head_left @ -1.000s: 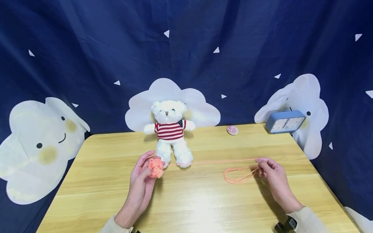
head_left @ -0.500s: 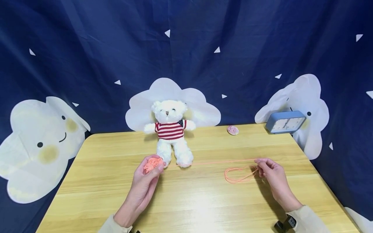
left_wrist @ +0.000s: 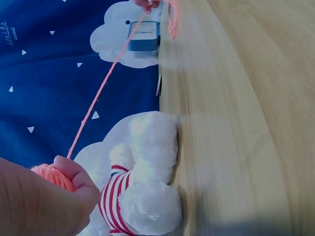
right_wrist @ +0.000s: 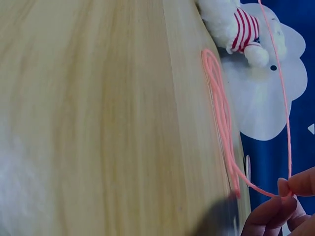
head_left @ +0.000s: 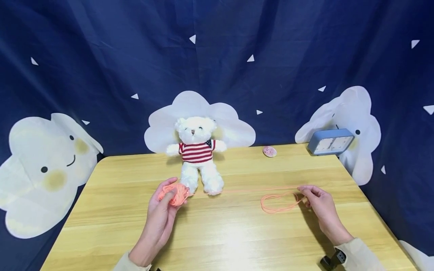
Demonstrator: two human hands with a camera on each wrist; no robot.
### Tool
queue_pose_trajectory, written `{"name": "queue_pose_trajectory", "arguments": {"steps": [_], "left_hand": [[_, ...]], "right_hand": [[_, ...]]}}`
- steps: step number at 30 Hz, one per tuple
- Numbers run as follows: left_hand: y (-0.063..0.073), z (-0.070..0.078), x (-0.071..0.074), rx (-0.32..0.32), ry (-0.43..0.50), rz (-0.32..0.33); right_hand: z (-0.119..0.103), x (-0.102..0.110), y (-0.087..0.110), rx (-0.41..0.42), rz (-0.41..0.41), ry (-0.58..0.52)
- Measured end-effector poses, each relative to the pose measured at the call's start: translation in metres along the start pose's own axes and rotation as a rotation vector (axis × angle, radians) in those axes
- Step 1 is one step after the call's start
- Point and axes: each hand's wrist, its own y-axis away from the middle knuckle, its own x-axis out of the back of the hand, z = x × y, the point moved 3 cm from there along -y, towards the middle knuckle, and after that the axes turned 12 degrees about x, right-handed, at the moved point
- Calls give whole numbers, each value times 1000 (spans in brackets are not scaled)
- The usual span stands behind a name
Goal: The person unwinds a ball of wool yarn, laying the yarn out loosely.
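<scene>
A ball of coral-orange yarn (head_left: 177,195) sits in my left hand (head_left: 158,214), the thumb laid over it and the fingers behind. From the ball a single strand (left_wrist: 102,88) runs taut across to my right hand (head_left: 320,207), passing in front of the bear's feet in the head view. Thumb and forefinger of the right hand pinch that strand. Below the pinch, a loose bundle of yarn loops (right_wrist: 219,103) trails onto the table just left of the right hand. In the left wrist view, the back of the hand hides most of the ball.
A white teddy bear (head_left: 196,152) in a red-striped shirt sits just beyond the left hand. Farther back on the wooden table (head_left: 129,173) lie a round pink disc (head_left: 269,151) and, at the right corner, a blue clock (head_left: 330,142). A dark blue cloud-print curtain (head_left: 223,67) hangs behind.
My left hand has turned the yarn ball over, its thumb shifting across it, and drawn slightly left. The right hand keeps its pinch nearly in place, and the strand stays stretched between both hands.
</scene>
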Motion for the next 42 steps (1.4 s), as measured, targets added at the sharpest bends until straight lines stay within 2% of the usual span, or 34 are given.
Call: {"name": "queue_pose_trajectory", "arguments": {"steps": [3, 9, 12, 15, 21, 23, 30, 35, 42], "left_hand": [[0, 1, 2, -18, 8, -25], [-2, 0, 6, -91, 77, -106], [-2, -1, 5, -100, 77, -106], [-2, -2, 3, -84, 25, -53], [-2, 0, 2, -68, -140, 144], [-2, 0, 3, -66, -146, 165], [-2, -1, 0, -63, -4, 72], [-3, -2, -5, -46, -14, 56], [-4, -4, -10, -33, -16, 31]], "right_hand": [[2, 2, -1, -10, -9, 37], [5, 4, -3, -48, -19, 88], [6, 5, -4, -59, -26, 105], [7, 6, -5, -57, -23, 97], [10, 8, -6, -69, -19, 25], [11, 8, -6, -76, -22, 15], [13, 8, -6, -93, -30, -10], [12, 6, -4, -81, -34, -35], [-6, -12, 6, -6, 42, -104]]}}
